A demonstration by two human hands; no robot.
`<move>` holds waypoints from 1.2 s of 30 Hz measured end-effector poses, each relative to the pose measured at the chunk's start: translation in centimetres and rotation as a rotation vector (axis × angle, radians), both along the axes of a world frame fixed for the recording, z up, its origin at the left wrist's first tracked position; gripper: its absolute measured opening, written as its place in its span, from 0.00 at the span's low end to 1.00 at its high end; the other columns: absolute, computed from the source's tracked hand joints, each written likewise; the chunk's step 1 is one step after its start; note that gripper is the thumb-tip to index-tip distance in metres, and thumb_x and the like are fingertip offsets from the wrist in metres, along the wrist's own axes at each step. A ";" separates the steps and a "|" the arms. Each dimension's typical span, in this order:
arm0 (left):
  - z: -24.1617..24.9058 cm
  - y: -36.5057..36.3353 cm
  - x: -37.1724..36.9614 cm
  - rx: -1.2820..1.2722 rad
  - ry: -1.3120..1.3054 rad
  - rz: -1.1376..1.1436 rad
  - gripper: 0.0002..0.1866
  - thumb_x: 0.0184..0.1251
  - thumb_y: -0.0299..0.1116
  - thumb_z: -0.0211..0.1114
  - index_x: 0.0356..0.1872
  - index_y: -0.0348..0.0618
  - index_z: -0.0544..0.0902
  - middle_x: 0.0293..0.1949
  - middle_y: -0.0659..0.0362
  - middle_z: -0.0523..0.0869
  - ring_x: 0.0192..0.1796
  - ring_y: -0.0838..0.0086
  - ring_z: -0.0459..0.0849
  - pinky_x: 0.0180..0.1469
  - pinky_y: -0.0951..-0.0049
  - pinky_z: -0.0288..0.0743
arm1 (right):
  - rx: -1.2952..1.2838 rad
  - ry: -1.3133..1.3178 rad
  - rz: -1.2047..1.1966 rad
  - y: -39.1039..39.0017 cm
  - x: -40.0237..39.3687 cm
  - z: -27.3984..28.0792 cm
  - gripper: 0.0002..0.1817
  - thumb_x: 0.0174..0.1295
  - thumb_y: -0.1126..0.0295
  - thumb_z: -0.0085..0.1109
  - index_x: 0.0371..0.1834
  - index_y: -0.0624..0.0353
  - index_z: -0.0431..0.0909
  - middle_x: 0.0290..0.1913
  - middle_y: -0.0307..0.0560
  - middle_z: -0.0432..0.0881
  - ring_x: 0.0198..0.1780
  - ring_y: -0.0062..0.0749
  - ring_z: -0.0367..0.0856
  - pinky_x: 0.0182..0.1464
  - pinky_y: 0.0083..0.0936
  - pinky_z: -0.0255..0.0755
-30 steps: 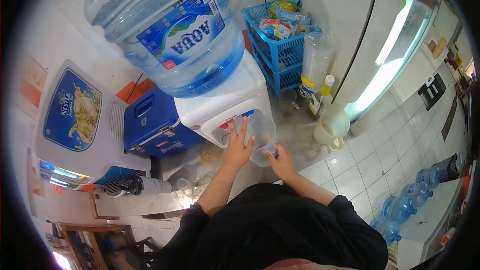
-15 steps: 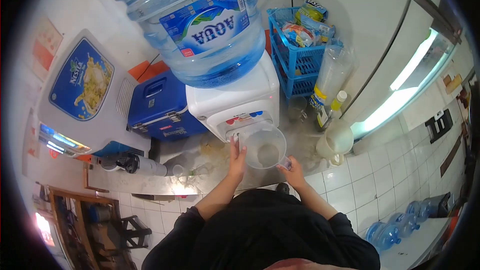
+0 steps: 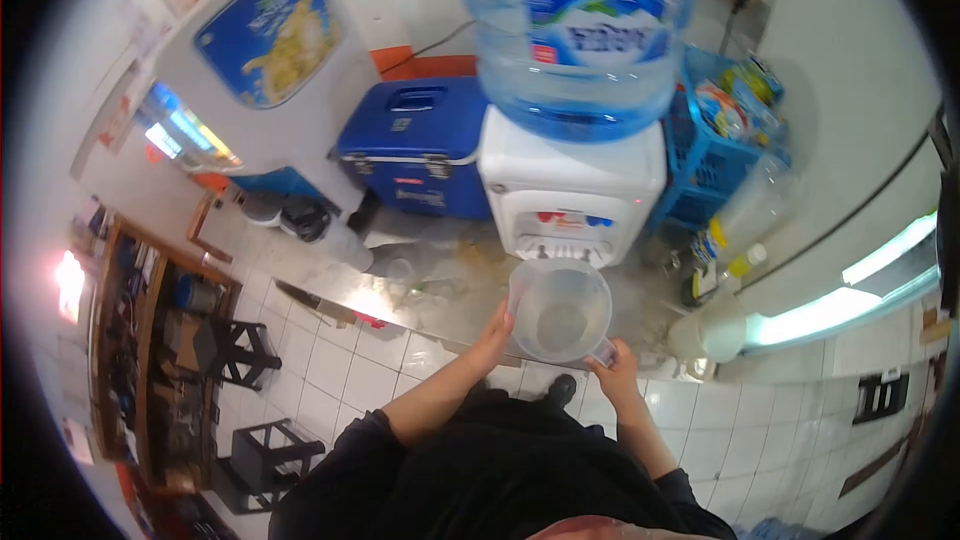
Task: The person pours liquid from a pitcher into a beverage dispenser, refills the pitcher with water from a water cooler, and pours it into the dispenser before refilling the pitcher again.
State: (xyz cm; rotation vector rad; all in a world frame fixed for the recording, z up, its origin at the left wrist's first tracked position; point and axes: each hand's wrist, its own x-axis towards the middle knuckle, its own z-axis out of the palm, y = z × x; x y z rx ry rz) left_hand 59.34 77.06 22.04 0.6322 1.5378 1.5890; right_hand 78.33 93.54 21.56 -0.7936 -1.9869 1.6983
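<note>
Between my hands is a translucent plastic jug (image 3: 590, 292), tilted so I look down into its open top; a greyish round bottom shows inside. My right hand (image 3: 617, 370) grips its handle at the lower right. At the jug's left side is my left hand (image 3: 490, 342), its fingertips against the wall and partly hidden by it. The white water dispenser (image 3: 575, 175) stands just behind the jug, its two taps close above the rim. On top of the dispenser sits a large blue-tinted water bottle (image 3: 590, 90), upside down.
A blue cooler box (image 3: 415, 140) stands left of the dispenser. To the right are a blue basket rack (image 3: 690, 155) with packets and a white pitcher (image 3: 705, 335). A tumbler (image 3: 340, 240) lies on the counter (image 3: 440, 310) at left. Black stools (image 3: 265, 455) are on the floor.
My left hand has come down from the dispenser tap to the jug's side. The jug has moved away from the taps towards me. My view has turned and shifted.
</note>
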 end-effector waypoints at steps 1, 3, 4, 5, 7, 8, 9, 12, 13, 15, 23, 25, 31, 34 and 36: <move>0.9 -1.6 -0.3 0.063 0.142 -0.034 0.39 0.70 0.58 0.41 0.71 0.40 0.48 0.70 0.52 0.52 0.72 0.66 0.46 0.71 0.67 0.40 | 0.105 -0.032 0.029 -0.8 0.0 0.9 0.18 0.44 0.70 0.73 0.33 0.61 0.73 0.28 0.36 0.73 0.31 0.19 0.69 0.33 0.21 0.66; 3.7 -5.0 -0.5 0.143 0.224 0.001 0.41 0.67 0.60 0.44 0.70 0.40 0.47 0.70 0.51 0.52 0.72 0.65 0.46 0.71 0.65 0.40 | 0.238 -0.027 0.099 -2.9 -1.2 3.2 0.19 0.44 0.69 0.74 0.33 0.61 0.72 0.28 0.36 0.74 0.30 0.19 0.69 0.32 0.20 0.66; 5.2 -6.9 -0.7 0.203 0.285 -0.007 0.44 0.65 0.62 0.46 0.70 0.39 0.47 0.70 0.51 0.52 0.72 0.64 0.46 0.71 0.64 0.40 | 0.080 0.037 0.088 -4.4 -1.8 4.6 0.19 0.44 0.69 0.74 0.33 0.61 0.72 0.28 0.36 0.74 0.30 0.19 0.70 0.32 0.20 0.66; 6.0 -8.7 -1.0 0.215 0.311 0.033 0.44 0.65 0.62 0.46 0.70 0.39 0.47 0.70 0.51 0.52 0.72 0.64 0.46 0.71 0.64 0.40 | -0.081 0.094 0.079 -5.8 -2.4 5.6 0.20 0.44 0.68 0.74 0.33 0.61 0.71 0.28 0.35 0.74 0.30 0.19 0.71 0.31 0.20 0.67; 8.1 -12.7 -1.9 0.243 0.387 0.075 0.50 0.58 0.65 0.54 0.70 0.40 0.48 0.69 0.49 0.53 0.72 0.64 0.46 0.70 0.62 0.40 | -0.097 0.118 0.164 -8.4 -3.8 6.7 0.24 0.43 0.68 0.74 0.39 0.63 0.71 0.33 0.41 0.75 0.35 0.25 0.74 0.38 0.26 0.70; 9.6 -15.0 -2.6 0.237 0.397 0.056 0.54 0.52 0.66 0.59 0.71 0.41 0.48 0.69 0.48 0.52 0.72 0.61 0.47 0.70 0.60 0.42 | -0.133 0.122 0.207 -9.8 -4.8 7.2 0.29 0.41 0.68 0.75 0.45 0.64 0.70 0.39 0.46 0.76 0.41 0.31 0.78 0.45 0.31 0.74; 10.8 -17.3 -3.4 0.245 0.417 0.086 0.54 0.52 0.66 0.59 0.71 0.41 0.48 0.69 0.48 0.52 0.72 0.61 0.47 0.70 0.60 0.42 | -0.120 0.136 0.238 -11.3 -6.0 7.9 0.29 0.41 0.68 0.75 0.45 0.64 0.70 0.39 0.46 0.76 0.41 0.31 0.78 0.45 0.31 0.74; 12.0 -24.2 -6.0 0.244 0.628 0.106 0.58 0.47 0.59 0.69 0.71 0.43 0.43 0.69 0.47 0.45 0.71 0.56 0.46 0.69 0.58 0.44 | -0.024 0.281 0.239 -16.8 -10.0 9.2 0.22 0.43 0.76 0.69 0.43 0.63 0.71 0.40 0.45 0.77 0.42 0.29 0.78 0.46 0.27 0.73; 12.7 -26.5 -6.7 0.235 0.636 0.120 0.58 0.47 0.59 0.69 0.71 0.43 0.43 0.69 0.47 0.45 0.71 0.56 0.46 0.69 0.58 0.44 | -0.030 0.286 0.255 -19.4 -11.6 10.3 0.22 0.43 0.76 0.69 0.43 0.63 0.71 0.40 0.45 0.77 0.42 0.29 0.78 0.46 0.27 0.73; 14.8 -30.4 -8.4 0.165 0.696 0.197 0.59 0.46 0.52 0.73 0.72 0.44 0.40 0.68 0.47 0.45 0.71 0.57 0.45 0.69 0.59 0.45 | -0.217 0.464 0.263 -23.7 -14.9 13.4 0.20 0.44 0.78 0.66 0.42 0.61 0.71 0.38 0.41 0.77 0.41 0.27 0.77 0.45 0.25 0.72; 22.5 -42.4 -17.6 0.150 0.767 0.348 0.59 0.46 0.48 0.74 0.71 0.40 0.41 0.66 0.45 0.51 0.69 0.54 0.51 0.68 0.63 0.50 | -0.117 0.596 0.352 -34.6 -28.1 20.8 0.27 0.46 0.51 0.71 0.38 0.55 0.68 0.27 0.32 0.75 0.20 0.12 0.68 0.21 0.11 0.61; 24.2 -44.5 -20.9 0.074 0.998 0.361 0.59 0.46 0.48 0.74 0.71 0.37 0.42 0.65 0.44 0.52 0.67 0.53 0.53 0.68 0.62 0.50 | -0.125 0.625 0.384 -36.6 -31.3 22.9 0.27 0.47 0.49 0.70 0.38 0.55 0.68 0.26 0.31 0.74 0.19 0.11 0.67 0.20 0.11 0.60; 27.3 -47.8 -30.1 0.218 1.056 0.385 0.60 0.47 0.52 0.73 0.70 0.34 0.41 0.64 0.44 0.52 0.67 0.55 0.53 0.68 0.62 0.50 | -0.018 0.664 0.436 -40.3 -40.4 28.2 0.27 0.51 0.50 0.68 0.43 0.57 0.67 0.28 0.33 0.74 0.18 0.09 0.63 0.17 0.07 0.55; 30.4 -49.1 -35.0 0.239 1.132 0.370 0.60 0.48 0.54 0.72 0.69 0.32 0.39 0.64 0.43 0.52 0.67 0.55 0.52 0.67 0.61 0.51 | -0.020 0.710 0.482 -41.3 -44.5 30.3 0.28 0.52 0.51 0.67 0.44 0.58 0.66 0.28 0.34 0.73 0.18 0.10 0.63 0.18 0.07 0.56; 31.7 -49.8 -38.0 0.199 1.207 0.342 0.60 0.48 0.55 0.71 0.69 0.31 0.39 0.64 0.42 0.52 0.67 0.54 0.52 0.67 0.61 0.51 | 0.026 0.720 0.413 -42.7 -46.7 32.1 0.28 0.51 0.51 0.67 0.44 0.58 0.66 0.28 0.33 0.73 0.19 0.10 0.64 0.18 0.07 0.56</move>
